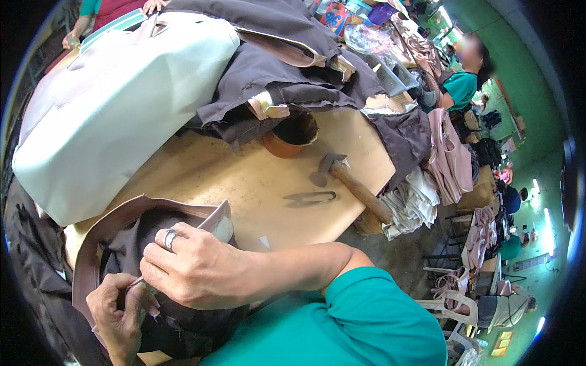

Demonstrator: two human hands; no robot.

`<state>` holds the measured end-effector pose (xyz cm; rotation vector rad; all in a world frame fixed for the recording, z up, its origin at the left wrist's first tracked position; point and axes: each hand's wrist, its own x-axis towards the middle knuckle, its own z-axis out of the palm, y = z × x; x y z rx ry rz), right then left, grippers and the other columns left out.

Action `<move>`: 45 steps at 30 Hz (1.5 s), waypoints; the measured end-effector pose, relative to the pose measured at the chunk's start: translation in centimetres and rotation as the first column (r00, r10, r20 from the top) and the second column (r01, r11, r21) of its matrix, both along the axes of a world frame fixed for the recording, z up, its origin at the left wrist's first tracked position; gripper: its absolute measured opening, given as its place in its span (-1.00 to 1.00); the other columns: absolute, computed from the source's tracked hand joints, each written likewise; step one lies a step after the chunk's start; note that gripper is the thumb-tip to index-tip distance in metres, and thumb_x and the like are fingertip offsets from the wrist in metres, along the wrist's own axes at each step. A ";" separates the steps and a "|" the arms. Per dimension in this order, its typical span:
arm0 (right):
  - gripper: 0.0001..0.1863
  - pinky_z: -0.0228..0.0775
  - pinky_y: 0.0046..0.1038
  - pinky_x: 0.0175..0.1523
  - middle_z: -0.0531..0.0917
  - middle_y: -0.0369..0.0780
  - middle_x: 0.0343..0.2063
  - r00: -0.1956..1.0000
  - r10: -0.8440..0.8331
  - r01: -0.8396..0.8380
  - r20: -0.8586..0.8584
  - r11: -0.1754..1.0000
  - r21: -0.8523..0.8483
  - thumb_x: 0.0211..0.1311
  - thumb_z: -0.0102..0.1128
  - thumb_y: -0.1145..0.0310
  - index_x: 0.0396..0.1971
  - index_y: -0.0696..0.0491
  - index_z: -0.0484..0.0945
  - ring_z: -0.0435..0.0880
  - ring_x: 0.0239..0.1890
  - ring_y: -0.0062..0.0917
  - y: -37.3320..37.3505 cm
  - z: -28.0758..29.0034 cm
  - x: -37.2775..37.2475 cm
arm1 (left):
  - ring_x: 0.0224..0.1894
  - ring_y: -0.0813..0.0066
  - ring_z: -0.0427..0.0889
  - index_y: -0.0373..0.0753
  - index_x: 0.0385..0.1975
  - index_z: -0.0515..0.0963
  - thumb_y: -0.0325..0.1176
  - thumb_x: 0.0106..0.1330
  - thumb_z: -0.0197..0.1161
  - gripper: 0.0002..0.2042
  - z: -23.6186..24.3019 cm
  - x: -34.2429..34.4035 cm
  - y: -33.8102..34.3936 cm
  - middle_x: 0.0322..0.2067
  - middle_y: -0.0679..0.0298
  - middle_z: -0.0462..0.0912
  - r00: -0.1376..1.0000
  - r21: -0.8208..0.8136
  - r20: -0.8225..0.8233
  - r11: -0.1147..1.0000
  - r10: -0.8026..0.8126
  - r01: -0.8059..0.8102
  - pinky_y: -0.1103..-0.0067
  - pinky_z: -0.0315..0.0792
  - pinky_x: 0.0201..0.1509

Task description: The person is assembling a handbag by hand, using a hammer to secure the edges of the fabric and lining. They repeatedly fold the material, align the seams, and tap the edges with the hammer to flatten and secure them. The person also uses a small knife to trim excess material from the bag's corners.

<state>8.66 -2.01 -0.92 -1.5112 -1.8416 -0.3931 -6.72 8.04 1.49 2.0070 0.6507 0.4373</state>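
Observation:
An unfinished bag [85,268] with a brown leather-like rim and dark lining lies at the table's near left. My left hand [119,308] is closed at its near left part, thumb and fingers pinching the material. Just beside it, above the dark lining, my right hand [186,262] is closed too, with a ring on one finger. A thin pinkish sliver shows between the two hands' fingertips; what it is I cannot make out. Loose thread ends hang by my left thumb. The right hand covers part of the lining.
A large white bag [134,116] and dark fabric pieces [281,79] fill the far side. On the tan tabletop [244,189] are a brown pot [287,137], a wooden-handled hammer [360,192] and thread snips [311,198]. Another person's hand [76,33] shows at far left.

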 end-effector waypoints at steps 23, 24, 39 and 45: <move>-0.75 0.43 -0.51 -0.35 0.60 -0.18 -0.51 0.876 0.178 -0.327 -0.449 0.903 -0.279 -0.18 0.18 0.66 -0.38 0.15 0.56 0.59 -0.48 -0.46 0.8 1.9 0.8 | -0.38 0.59 0.60 -0.45 -0.33 0.47 -0.62 0.05 0.24 -0.82 -0.8 -1.5 0.3 -0.43 0.23 0.59 0.983 -0.043 0.155 0.993 -0.098 0.106 0.68 0.49 -0.27; -0.74 0.43 -0.51 -0.35 0.61 -0.17 -0.50 0.860 0.195 -0.345 -0.471 0.903 -0.256 -0.18 0.19 0.66 -0.37 0.15 0.57 0.59 -0.48 -0.46 0.8 1.5 0.9 | -0.38 0.59 0.60 -0.44 -0.33 0.47 -0.62 0.06 0.23 -0.83 -0.9 -1.5 0.4 -0.43 0.23 0.59 0.979 -0.018 0.180 0.995 -0.098 0.103 0.68 0.49 -0.27; -0.85 0.37 -0.45 -0.35 0.57 -0.13 -0.55 0.764 0.116 -0.492 -0.635 0.741 -0.457 0.04 0.10 0.43 -0.37 0.14 0.55 0.56 -0.50 -0.33 1.1 0.9 2.1 | -0.52 0.39 0.58 -0.26 -0.44 0.50 -0.60 -0.14 0.29 -0.78 -4.3 -1.7 0.8 -0.49 0.18 0.60 0.918 0.649 0.190 0.746 -0.348 0.149 0.60 0.34 -0.55; -0.75 0.33 -0.61 -0.34 0.55 -0.25 -0.60 0.708 -0.009 -0.620 -0.706 0.470 -0.628 0.16 0.11 0.30 -0.42 0.23 0.54 0.46 -0.48 -0.69 3.0 1.6 2.2 | -0.54 0.42 0.57 -0.27 -0.42 0.51 -0.60 -0.12 0.29 -0.79 -4.3 -1.5 1.0 -0.48 0.19 0.60 0.896 0.679 0.201 0.715 -0.395 0.163 0.61 0.32 -0.56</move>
